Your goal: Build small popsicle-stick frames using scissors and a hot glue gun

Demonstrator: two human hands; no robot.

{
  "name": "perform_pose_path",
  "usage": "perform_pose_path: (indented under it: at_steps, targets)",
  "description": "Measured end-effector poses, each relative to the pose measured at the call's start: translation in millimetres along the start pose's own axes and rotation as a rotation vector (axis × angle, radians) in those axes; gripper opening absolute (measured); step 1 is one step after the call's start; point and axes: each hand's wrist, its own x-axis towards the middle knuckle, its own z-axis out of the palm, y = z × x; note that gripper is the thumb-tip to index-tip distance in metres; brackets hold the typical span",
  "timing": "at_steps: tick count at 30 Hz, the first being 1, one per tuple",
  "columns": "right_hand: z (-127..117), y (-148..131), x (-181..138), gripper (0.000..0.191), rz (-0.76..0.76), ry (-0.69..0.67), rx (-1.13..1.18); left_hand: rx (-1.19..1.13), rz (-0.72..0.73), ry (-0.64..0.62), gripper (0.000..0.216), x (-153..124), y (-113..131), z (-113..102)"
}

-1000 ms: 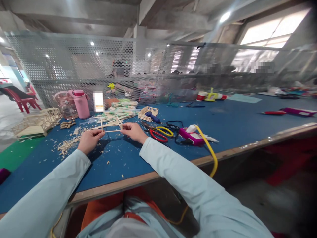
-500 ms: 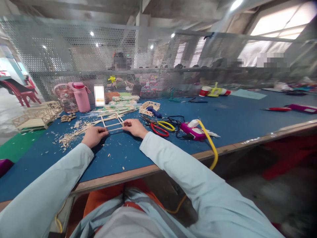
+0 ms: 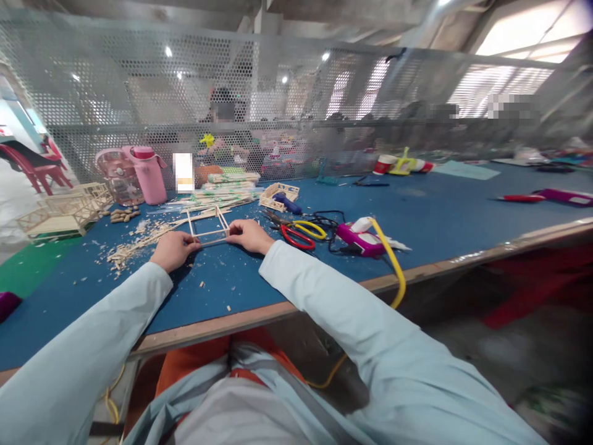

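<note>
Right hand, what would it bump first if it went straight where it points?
The right hand would meet the small wooden frame first, since its fingertips touch it; beyond, perhaps wood scraps, but depth is unclear.

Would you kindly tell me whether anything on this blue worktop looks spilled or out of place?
Yes: wood scraps lie strewn over the blue worktop, left of and beyond the left hand, with a stray chip near the front edge. They look odd because they are scattered loosely, not gathered.

Two hands (image 3: 250,236), one held frame (image 3: 210,233), two bottles (image 3: 151,180), one pale-blue sheet (image 3: 471,170).
</note>
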Motion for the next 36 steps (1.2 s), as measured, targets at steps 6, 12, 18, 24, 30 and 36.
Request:
perform_pose_path:
  at_steps: [6,12,18,24,30,36]
  targets:
    - [1.3,0.0,0.3,0.011,0.028,-0.002,0.035,-0.034,0.028,-0.032,0.020,0.8,-3.1,2.1]
    - [-3.6,-3.3,-0.3,0.012,0.022,-0.030,0.099,-0.116,0.055,0.025,0.022,-1.1,-2.7,0.2]
    - [-15.5,-15.5,-3.9,0.019,-0.044,0.023,0.221,-0.252,0.042,0.146,0.033,-8.4,10.6,-7.6]
    - [-15.0,-14.3,-5.1,0.019,-0.055,0.048,0.278,-0.438,0.013,0.213,0.039,-10.3,17.4,-3.6]
    - [-12.4,-9.9,-3.8,0.021,-0.052,0.047,0.297,-0.622,0.028,0.170,0.038,-8.6,13.8,0.8]
    - [-14.4,-14.7,-5.2,0.020,-0.067,0.053,0.250,-0.520,-0.005,0.238,0.037,-9.6,15.3,0.9]
